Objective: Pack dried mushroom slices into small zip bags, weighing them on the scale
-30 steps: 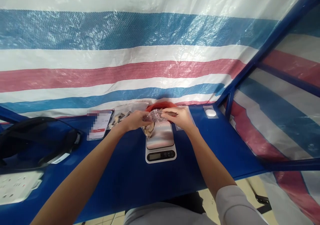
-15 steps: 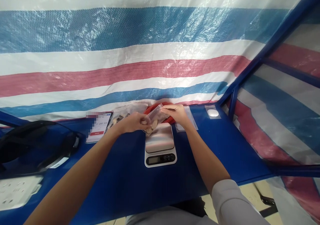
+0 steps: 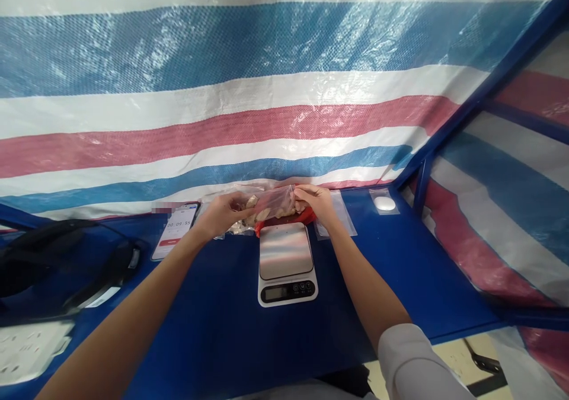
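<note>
Between my two hands stretches a clear zip bag (image 3: 271,200) with pale, flat pieces inside. My left hand (image 3: 225,212) is closed on its left end, fingers pinching the plastic. At the other end, my right hand (image 3: 313,201) pinches the bag's edge near the opening. Beneath and behind it lies a red bag (image 3: 306,217), holding more pale pieces, partly hidden by the clear bag. Just in front stands a white kitchen scale (image 3: 288,264) with a bare metal plate and a dark display. I cannot make out any digits on it.
Left of the scale lies a phone (image 3: 176,228) showing a timer. Flat clear bags (image 3: 341,215) and a white mouse-shaped object (image 3: 384,203) are on the right. A black headset-like item (image 3: 102,264) and a white power strip (image 3: 33,349) occupy the left. Striped sheeting (image 3: 249,109) hangs behind.
The clear bag has moved from above the scale's plate back over the red bag and now lies more level. My left hand has shifted slightly left and away from the scale.
</note>
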Demonstrator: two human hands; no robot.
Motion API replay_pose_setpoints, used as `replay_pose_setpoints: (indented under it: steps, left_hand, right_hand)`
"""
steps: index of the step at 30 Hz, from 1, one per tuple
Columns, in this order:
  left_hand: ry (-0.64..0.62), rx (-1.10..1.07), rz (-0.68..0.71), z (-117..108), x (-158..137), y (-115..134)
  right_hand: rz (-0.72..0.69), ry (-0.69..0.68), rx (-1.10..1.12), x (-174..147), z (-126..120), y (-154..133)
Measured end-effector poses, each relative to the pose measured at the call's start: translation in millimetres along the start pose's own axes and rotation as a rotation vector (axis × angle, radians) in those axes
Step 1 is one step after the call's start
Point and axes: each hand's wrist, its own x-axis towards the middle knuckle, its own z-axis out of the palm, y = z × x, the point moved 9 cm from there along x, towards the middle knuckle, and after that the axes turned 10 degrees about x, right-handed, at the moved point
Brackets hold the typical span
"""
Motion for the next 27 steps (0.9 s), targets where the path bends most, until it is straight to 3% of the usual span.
replay_pose_setpoints:
  steps: [7,12,20,27]
  left_hand:
    - [-0.090,0.318,0.109,-6,12,30]
    - [-0.125,0.406,0.080,-9,20,34]
    - [-0.012,0.336,0.058,-16,33,31]
    - [-0.015,0.355,0.085,-13,39,33]
  right_hand:
    - [0.029,0.111,0.052,15,-1,3]
    - [0.014,0.080,-0.018,15,3,4]
    - [0.114,0.022,-0.096,10,0,6]
    - [0.122,-0.008,-0.182,11,-1,10]
